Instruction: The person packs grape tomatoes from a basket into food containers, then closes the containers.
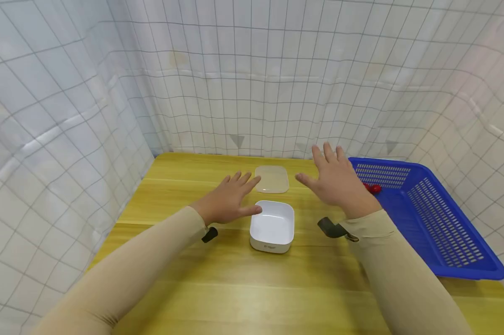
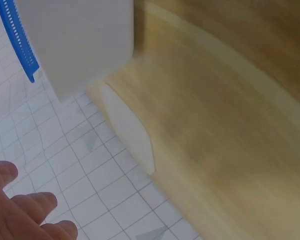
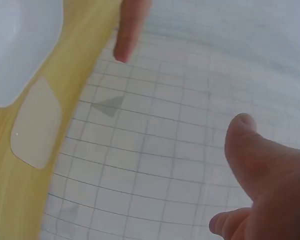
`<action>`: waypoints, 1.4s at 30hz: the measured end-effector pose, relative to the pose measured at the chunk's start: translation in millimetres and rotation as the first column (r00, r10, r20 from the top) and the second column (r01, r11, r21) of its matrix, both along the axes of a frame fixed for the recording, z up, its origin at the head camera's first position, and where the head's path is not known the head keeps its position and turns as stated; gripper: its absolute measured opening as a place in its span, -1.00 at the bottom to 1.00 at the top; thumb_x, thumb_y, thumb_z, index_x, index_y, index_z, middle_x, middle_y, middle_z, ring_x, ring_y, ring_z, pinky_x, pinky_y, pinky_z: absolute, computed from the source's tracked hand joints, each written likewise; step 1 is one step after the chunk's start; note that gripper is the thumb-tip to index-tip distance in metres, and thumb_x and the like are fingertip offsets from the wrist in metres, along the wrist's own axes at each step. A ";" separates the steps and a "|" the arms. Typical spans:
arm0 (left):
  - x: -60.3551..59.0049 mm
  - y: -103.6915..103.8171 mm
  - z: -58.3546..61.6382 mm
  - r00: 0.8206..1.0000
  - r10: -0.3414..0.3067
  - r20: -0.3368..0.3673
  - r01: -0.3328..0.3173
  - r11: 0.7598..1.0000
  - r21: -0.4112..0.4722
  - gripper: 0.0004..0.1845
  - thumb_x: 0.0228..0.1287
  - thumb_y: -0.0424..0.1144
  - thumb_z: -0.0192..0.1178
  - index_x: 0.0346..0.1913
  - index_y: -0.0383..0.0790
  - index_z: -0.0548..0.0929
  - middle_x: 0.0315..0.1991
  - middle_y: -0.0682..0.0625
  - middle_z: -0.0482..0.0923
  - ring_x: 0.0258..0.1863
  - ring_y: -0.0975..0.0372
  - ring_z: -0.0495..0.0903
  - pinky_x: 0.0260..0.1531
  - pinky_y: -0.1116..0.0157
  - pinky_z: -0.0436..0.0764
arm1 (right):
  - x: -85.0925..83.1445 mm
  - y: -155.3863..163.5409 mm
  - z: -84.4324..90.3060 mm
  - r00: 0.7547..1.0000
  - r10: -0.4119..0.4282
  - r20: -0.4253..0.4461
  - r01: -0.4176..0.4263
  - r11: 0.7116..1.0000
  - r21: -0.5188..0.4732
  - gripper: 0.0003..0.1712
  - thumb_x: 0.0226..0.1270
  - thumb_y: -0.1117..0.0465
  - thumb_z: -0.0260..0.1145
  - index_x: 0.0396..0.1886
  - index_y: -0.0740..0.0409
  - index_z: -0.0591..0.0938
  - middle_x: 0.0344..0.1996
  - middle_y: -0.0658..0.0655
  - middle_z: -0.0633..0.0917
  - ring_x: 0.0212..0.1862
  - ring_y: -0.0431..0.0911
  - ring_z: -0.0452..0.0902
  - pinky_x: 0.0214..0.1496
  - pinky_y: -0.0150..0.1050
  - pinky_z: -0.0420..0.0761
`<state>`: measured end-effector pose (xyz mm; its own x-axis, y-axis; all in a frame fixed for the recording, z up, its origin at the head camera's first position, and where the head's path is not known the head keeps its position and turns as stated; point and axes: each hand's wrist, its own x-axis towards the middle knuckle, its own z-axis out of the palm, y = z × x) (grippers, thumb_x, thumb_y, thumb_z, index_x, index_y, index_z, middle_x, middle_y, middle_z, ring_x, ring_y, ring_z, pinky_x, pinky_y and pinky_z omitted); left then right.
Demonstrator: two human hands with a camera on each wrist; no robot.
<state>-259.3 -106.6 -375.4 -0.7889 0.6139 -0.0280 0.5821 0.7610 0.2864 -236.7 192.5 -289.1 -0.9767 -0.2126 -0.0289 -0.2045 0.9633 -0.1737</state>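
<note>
A white square container without its cover stands on the wooden table, its inside bare. Behind it lies a flat translucent lid, which also shows in the right wrist view as a pale lid. My left hand hovers left of the container with fingers spread, the thumb near the container's left rim. On the other side, my right hand is raised with its fingers apart, between the container and a blue basket. Neither hand holds anything.
The blue plastic basket with perforated walls stands at the right of the table. Small red objects lie at its far left corner, partly hidden by the right hand. A white gridded curtain surrounds the table at the back and sides.
</note>
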 end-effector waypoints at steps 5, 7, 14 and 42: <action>7.9 -4.7 -10.3 0.998 -0.054 0.036 0.053 0.998 0.026 0.08 0.40 0.47 0.10 0.74 0.00 -0.06 0.72 -0.23 -0.11 0.70 -0.24 -0.17 0.64 -0.23 -0.13 | 3.3 33.4 24.8 1.000 0.013 0.026 -0.012 0.999 -0.034 0.05 0.68 -0.33 -0.10 0.73 0.28 -0.22 0.66 0.51 -0.30 0.61 0.56 -0.50 0.60 0.47 -0.27; 10.9 -5.2 -14.7 0.997 -0.062 0.039 0.060 0.998 0.035 0.11 0.37 0.47 0.14 0.74 -0.02 -0.05 0.72 -0.23 -0.10 0.70 -0.24 -0.16 0.64 -0.24 -0.13 | 1.6 51.8 30.8 0.999 -0.006 0.037 0.008 0.999 -0.045 0.02 0.70 -0.28 -0.10 0.72 0.31 -0.22 0.65 0.54 -0.32 0.60 0.58 -0.53 0.58 0.50 -0.26; 21.1 -1.4 -29.2 0.994 -0.073 0.077 0.068 0.996 0.062 0.15 0.34 0.47 0.18 0.74 -0.07 -0.06 0.72 -0.24 -0.10 0.69 -0.27 -0.14 0.63 -0.25 -0.10 | -13.0 128.4 29.4 0.992 -0.093 0.087 0.100 0.992 -0.075 -0.02 0.72 -0.23 -0.14 0.70 0.36 -0.22 0.62 0.60 -0.31 0.62 0.55 -0.45 0.56 0.52 -0.20; 34.2 9.8 -57.6 0.981 -0.010 0.195 -0.024 0.985 0.169 0.27 0.28 0.47 0.26 0.73 -0.18 -0.12 0.73 -0.03 -0.02 0.70 0.01 0.04 0.64 -0.24 -0.09 | -75.5 242.1 -84.2 0.987 -0.005 0.161 0.001 1.000 0.022 -0.45 0.53 0.30 0.24 0.42 0.46 0.47 0.06 0.59 0.66 0.01 0.34 0.64 0.07 0.27 0.62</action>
<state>-225.2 -96.8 -433.0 -0.7827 0.6175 -0.0776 0.4973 0.6955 0.5186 -312.2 434.6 -373.3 -0.9596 -0.2071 -0.1906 -0.1725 0.9678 -0.1831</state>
